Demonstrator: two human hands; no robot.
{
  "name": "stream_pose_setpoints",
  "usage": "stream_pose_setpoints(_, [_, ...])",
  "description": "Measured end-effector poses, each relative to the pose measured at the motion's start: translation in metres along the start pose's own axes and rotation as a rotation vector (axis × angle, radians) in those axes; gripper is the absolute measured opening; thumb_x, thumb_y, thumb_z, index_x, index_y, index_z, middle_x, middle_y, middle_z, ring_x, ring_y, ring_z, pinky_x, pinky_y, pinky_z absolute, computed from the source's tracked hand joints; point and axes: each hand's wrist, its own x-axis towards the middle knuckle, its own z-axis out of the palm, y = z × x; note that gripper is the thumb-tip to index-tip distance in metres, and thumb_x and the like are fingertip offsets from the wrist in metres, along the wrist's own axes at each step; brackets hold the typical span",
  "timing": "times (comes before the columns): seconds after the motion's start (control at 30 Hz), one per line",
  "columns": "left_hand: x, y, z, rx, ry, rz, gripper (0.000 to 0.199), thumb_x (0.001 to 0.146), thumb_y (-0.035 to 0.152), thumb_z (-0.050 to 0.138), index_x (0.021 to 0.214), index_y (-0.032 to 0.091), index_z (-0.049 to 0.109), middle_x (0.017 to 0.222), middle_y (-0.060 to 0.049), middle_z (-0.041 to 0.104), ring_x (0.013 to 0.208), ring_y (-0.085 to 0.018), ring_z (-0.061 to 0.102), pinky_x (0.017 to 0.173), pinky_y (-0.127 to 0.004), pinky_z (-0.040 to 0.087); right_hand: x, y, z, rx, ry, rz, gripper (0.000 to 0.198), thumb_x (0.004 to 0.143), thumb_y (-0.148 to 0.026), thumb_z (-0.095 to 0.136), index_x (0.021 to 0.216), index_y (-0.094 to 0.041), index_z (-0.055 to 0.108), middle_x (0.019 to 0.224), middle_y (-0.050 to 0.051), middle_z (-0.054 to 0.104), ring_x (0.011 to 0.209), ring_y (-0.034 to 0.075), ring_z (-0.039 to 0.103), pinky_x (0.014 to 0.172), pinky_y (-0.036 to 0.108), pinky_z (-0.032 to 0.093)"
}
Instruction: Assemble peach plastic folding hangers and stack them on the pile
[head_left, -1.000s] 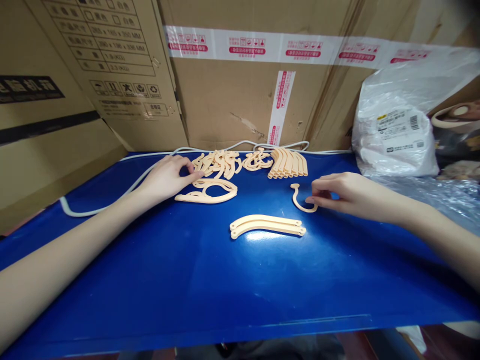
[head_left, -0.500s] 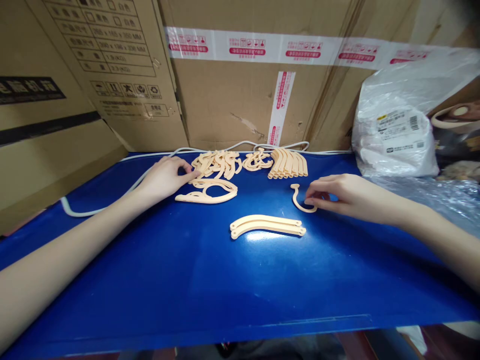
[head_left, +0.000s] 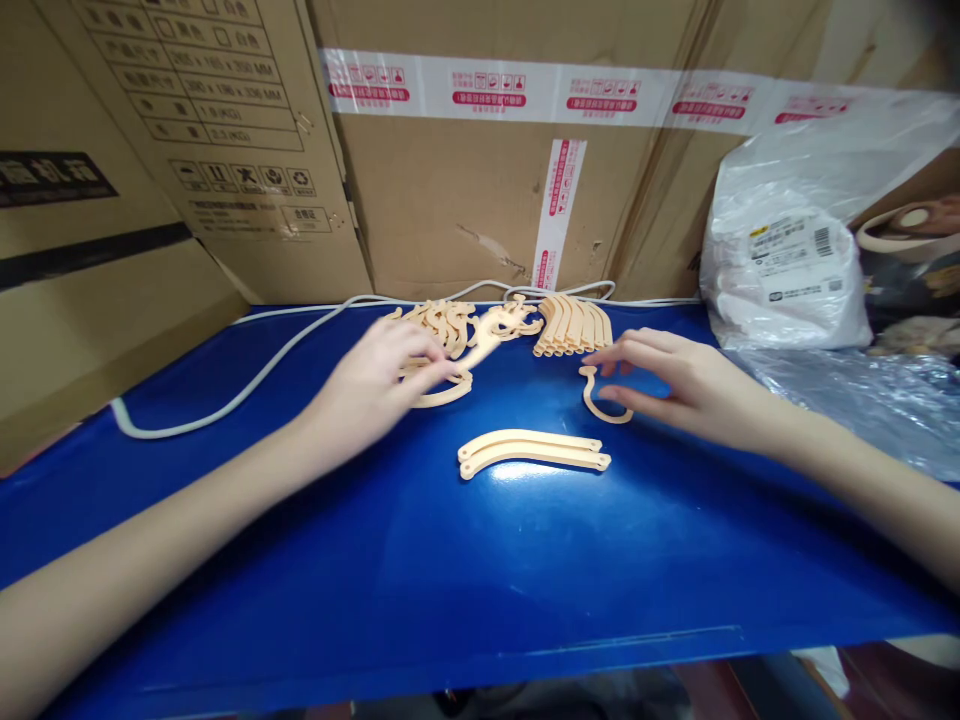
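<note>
Blurred at center left, the left hand point(head_left: 390, 378) hides the near end of the strip point(head_left: 481, 347) it pinches, itself smeared, and the left part of the hanger point(head_left: 444, 398) behind. The left forearm point(head_left: 180, 530) and right forearm point(head_left: 862, 460) are cut off at the frame's sides. At upper left, the carton point(head_left: 161, 150) is cropped by the top edge; at right, the label point(head_left: 787, 265) is too small for me to read.

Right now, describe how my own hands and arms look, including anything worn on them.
The left hand and right hand are bare, without gloves, and no rings show. The left forearm and right forearm look slim and smooth, with no sleeves, watches or bracelets in view. No markings stand out; finer details are too small to tell.
</note>
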Motion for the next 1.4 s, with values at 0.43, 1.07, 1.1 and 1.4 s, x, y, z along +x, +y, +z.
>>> stream_pose_setpoints(0.43, [-0.009, 0.033, 0.022, -0.230, -0.126, 0.070, 0.028, 0.097, 0.035, 0.047, 0.080, 0.019, 0.062, 0.103, -0.002, 0.067, 0.103, -0.020, 0.056, 0.096, -0.037, 0.037, 0.010, -0.025, 0.016, -0.149, 0.223, -0.212, 0.022, 0.092, -0.030, 0.062, 0.109, -0.017, 0.067, 0.085, 0.004, 0.073, 0.076, 0.019, 0.061, 0.070, 0.035, 0.041])
stream_pose_setpoints(1.07, [0.026, -0.096, -0.006, 0.080, -0.093, -0.605, 0.037, 0.065, 0.060, 0.067, 0.060, 0.024, 0.063, 0.062, -0.003, 0.065, 0.059, -0.020, 0.055, 0.054, -0.030, 0.031, 0.018, -0.008, 0.034, -0.014, 0.094, -0.111, 0.018, 0.097, -0.023, 0.053, 0.099, -0.021, 0.070, 0.098, 0.004, 0.076, 0.087, 0.020, 0.065, 0.078, 0.036, 0.040])
stream_pose_setpoints(1.1, [0.027, -0.096, -0.005, 0.066, -0.092, -0.609, 0.036, 0.065, 0.059, 0.067, 0.059, 0.024, 0.063, 0.060, -0.002, 0.064, 0.058, -0.020, 0.054, 0.054, -0.030, 0.030, 0.019, -0.007, 0.033, -0.015, 0.080, -0.105, 0.019, 0.097, -0.023, 0.052, 0.099, -0.021, 0.070, 0.097, 0.004, 0.076, 0.087, 0.020, 0.064, 0.078, 0.037, 0.040])
stream_pose_setpoints(1.4, [0.029, -0.079, -0.011, -0.041, 0.050, -0.673, 0.031, 0.075, 0.048, 0.063, 0.075, 0.018, 0.069, 0.065, -0.004, 0.065, 0.059, -0.019, 0.053, 0.053, -0.030, 0.032, 0.018, 0.005, 0.035, -0.024, 0.085, -0.085, 0.019, 0.097, -0.023, 0.051, 0.099, -0.022, 0.070, 0.093, 0.004, 0.074, 0.085, 0.020, 0.063, 0.081, 0.036, 0.039])
